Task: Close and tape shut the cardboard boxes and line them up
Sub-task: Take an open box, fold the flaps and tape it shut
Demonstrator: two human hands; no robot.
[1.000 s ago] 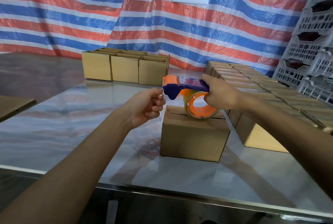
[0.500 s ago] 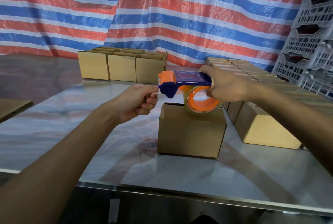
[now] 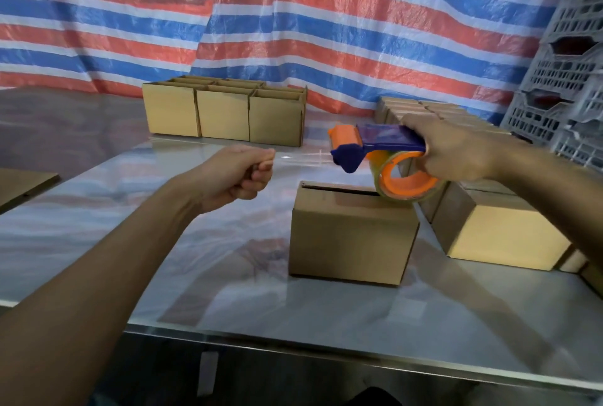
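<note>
Cardboard box (image 3: 352, 236) on the counter (image 3: 228, 275), flaps folded down, with a dark gap along the far edge of its top. The right hand (image 3: 456, 151), fingers curled round the handle, holds the tape dispenser (image 3: 375, 141) just above the box. The left hand (image 3: 239, 177) pinches the end of a clear tape strip (image 3: 303, 157) stretched from the dispenser. Open boxes (image 3: 225, 115) stand behind; a row of closed boxes (image 3: 499, 236) lies to the right.

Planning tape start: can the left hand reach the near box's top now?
Probably yes. The left hand, pinching the clear tape end, hangs just above-left of the cardboard box with nothing between; the tape dispenser in the right hand overhangs only its far right corner.
</note>
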